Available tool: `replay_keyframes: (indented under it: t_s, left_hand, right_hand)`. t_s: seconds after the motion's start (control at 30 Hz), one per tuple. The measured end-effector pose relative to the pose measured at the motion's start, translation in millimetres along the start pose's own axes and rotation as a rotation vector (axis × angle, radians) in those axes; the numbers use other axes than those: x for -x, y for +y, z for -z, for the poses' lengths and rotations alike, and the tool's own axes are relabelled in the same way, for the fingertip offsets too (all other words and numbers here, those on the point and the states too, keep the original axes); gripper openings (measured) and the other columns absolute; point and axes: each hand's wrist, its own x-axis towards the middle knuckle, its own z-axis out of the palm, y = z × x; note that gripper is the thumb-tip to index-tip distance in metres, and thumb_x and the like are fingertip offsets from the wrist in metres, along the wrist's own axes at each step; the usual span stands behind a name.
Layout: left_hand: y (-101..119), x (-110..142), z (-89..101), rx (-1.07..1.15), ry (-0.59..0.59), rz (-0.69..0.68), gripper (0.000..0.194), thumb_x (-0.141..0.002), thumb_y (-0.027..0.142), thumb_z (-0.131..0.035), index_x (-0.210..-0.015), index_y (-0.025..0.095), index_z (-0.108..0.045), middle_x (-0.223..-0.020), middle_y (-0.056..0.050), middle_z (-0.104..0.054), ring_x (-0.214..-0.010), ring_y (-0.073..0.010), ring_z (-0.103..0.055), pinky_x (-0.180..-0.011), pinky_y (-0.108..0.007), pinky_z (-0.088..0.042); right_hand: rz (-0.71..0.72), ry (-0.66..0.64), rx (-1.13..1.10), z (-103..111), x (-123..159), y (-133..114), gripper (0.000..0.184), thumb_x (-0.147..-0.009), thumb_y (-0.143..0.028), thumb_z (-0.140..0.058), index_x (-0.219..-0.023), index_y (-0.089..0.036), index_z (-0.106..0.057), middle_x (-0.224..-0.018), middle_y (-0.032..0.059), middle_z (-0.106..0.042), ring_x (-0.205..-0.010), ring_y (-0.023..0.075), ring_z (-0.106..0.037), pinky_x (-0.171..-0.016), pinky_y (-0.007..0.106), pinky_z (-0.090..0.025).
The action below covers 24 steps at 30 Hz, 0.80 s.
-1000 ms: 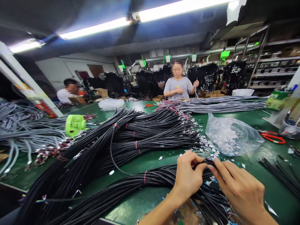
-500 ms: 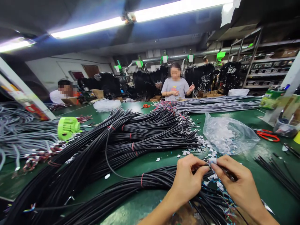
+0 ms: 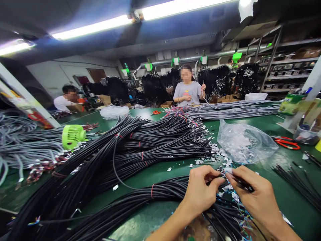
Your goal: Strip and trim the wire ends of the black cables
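Observation:
My left hand (image 3: 202,187) is closed in a pinch on the end of a black cable, whose tip (image 3: 221,171) shows at the fingertips. Close beside it, my right hand (image 3: 255,192) is also closed, its fingertips almost meeting the left ones. A slim black object (image 3: 247,186) lies within the right hand's curled fingers; its kind is unclear. Something white (image 3: 228,170) shows at the right fingertips, perhaps a wrap on a finger. Below both hands spreads a tied bundle of black cables (image 3: 163,191), its ends stripped to thin coloured wires (image 3: 244,214).
More tied black cable bundles (image 3: 160,155) fill the middle. A clear plastic bag (image 3: 244,142) of small white pieces lies behind my hands, with red-handled scissors (image 3: 287,143) to its right. A green fan (image 3: 73,136) and grey cables (image 3: 32,152) are leftward. A person (image 3: 187,88) sits opposite, holding a cable.
Both my hands stay nearly in place, with a slight shift at the fingertips. The person opposite has raised the hand with the grey cable a little.

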Motion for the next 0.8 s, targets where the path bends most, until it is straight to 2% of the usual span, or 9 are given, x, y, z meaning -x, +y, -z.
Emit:
replay_keyframes:
  t_s: [0.17,0.3,0.4,0.47,0.5,0.57,0.63,0.8]
  left_hand:
    - [3,-6,10.3,0.12,-0.201,0.126,0.018,-0.075,0.028,-0.06,-0.071,0.013,-0.068,-0.056,-0.002,-0.062,-0.05,-0.0131,-0.057,-0.052,-0.023,-0.045]
    - [0,-10,8.9,0.293,-0.203,0.233,0.03,-0.06,0.038,-0.074,-0.058,0.013,-0.058,-0.046,0.001,-0.053,-0.042,-0.0107,-0.05,-0.044,-0.021,-0.038]
    - [-1,-10,5.2,0.376,-0.161,0.148,0.041,-0.053,0.043,-0.078,-0.053,0.015,-0.048,-0.048,0.004,-0.046,-0.042,-0.0071,-0.041,-0.044,-0.02,-0.033]
    - [0,-9,5.1,0.29,-0.101,0.008,0.039,-0.056,0.037,-0.078,-0.051,0.014,-0.047,-0.05,0.005,-0.043,-0.046,-0.0063,-0.037,-0.046,-0.02,-0.029]
    - [2,-7,5.7,0.202,-0.063,-0.072,0.035,-0.059,0.031,-0.078,-0.051,0.014,-0.049,-0.052,0.004,-0.044,-0.049,-0.0068,-0.037,-0.047,-0.02,-0.028]
    - [4,-5,7.5,0.001,0.012,-0.219,0.026,-0.065,0.02,-0.074,-0.052,0.013,-0.053,-0.055,0.002,-0.047,-0.053,-0.0084,-0.039,-0.051,-0.021,-0.029]
    - [4,-2,8.8,-0.149,0.061,-0.333,0.02,-0.069,0.014,-0.07,-0.055,0.013,-0.056,-0.057,0.001,-0.05,-0.055,-0.0095,-0.042,-0.052,-0.022,-0.029]
    - [2,2,7.0,-0.307,0.131,-0.47,0.019,-0.076,0.01,-0.06,-0.057,0.014,-0.055,-0.057,0.0,-0.047,-0.054,-0.0098,-0.042,-0.05,-0.022,-0.029]
  right_hand:
    - [-0.098,-0.042,-0.057,0,-3,-4,0.008,-0.081,-0.025,-0.056,-0.078,-0.019,-0.061,-0.065,0.0013,-0.056,-0.055,0.0135,-0.051,-0.05,0.024,-0.043]
    - [-0.395,-0.135,-0.34,-3,-6,-7,0.016,-0.079,-0.033,-0.058,-0.074,-0.018,-0.058,-0.064,0.0001,-0.055,-0.054,0.0121,-0.05,-0.048,0.023,-0.041]
    - [-0.692,-0.261,-0.672,-3,-11,-10,0.029,-0.072,-0.043,-0.064,-0.072,-0.017,-0.053,-0.048,-0.0085,-0.035,-0.039,0.0047,-0.028,-0.037,0.018,-0.023]
    - [-0.848,-0.325,-0.865,-2,-13,-12,0.035,-0.069,-0.046,-0.067,-0.071,-0.016,-0.049,-0.048,-0.012,-0.025,-0.039,0.0013,-0.014,-0.037,0.016,-0.01]
    - [-0.895,-0.332,-0.928,-1,-14,-13,0.037,-0.069,-0.047,-0.067,-0.07,-0.016,-0.048,-0.049,-0.012,-0.026,-0.039,0.0005,-0.012,-0.038,0.016,-0.008]
    - [-0.916,-0.318,-0.96,1,-14,-15,0.039,-0.07,-0.05,-0.066,-0.069,-0.017,-0.044,-0.051,-0.0109,-0.032,-0.039,0.0,-0.012,-0.038,0.016,-0.007]
    - [-0.862,-0.286,-0.917,1,-13,-15,0.041,-0.073,-0.053,-0.063,-0.069,-0.018,-0.042,-0.051,-0.0102,-0.034,-0.039,0.0011,-0.015,-0.038,0.017,-0.009]
    - [-0.575,-0.279,-0.589,-1,-8,-15,0.037,-0.076,-0.05,-0.061,-0.066,-0.018,-0.046,-0.049,-0.0085,-0.03,-0.044,0.0062,-0.025,-0.04,0.02,-0.02]
